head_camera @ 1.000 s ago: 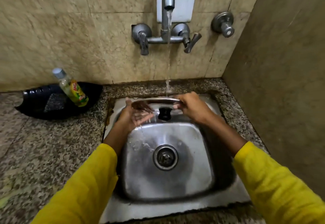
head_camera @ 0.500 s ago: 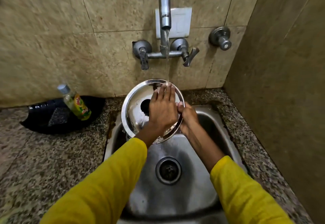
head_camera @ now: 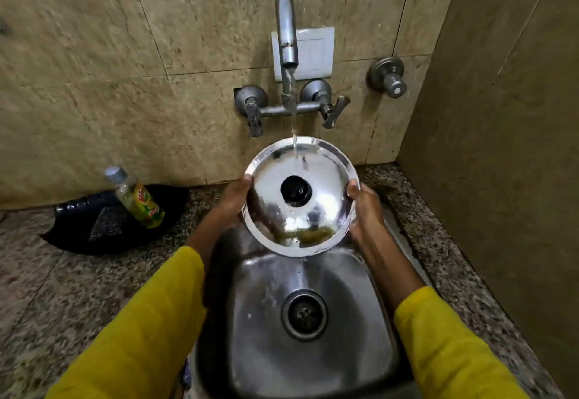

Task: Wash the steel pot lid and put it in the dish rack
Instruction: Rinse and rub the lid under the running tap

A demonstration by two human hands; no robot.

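Note:
The round steel pot lid (head_camera: 326,210) with a black knob (head_camera: 296,190) in its middle is held tilted over the back of the steel sink (head_camera: 369,320), knob side facing me. My left hand (head_camera: 233,202) grips its left rim and my right hand (head_camera: 365,210) grips its right rim. Water from the wall tap (head_camera: 285,38) falls onto the lid's upper part and runs down its face. No dish rack is in view.
A black tray (head_camera: 78,235) on the granite counter (head_camera: 62,298) at the left holds a green dish-soap bottle (head_camera: 138,199) and a scrub pad (head_camera: 105,223). Tiled walls close in behind and on the right. A separate valve (head_camera: 388,78) sits on the wall at the right.
My left hand has come off the lid's inner face and moved to its left rim. The lid has been turned so the knob side faces me under the water.

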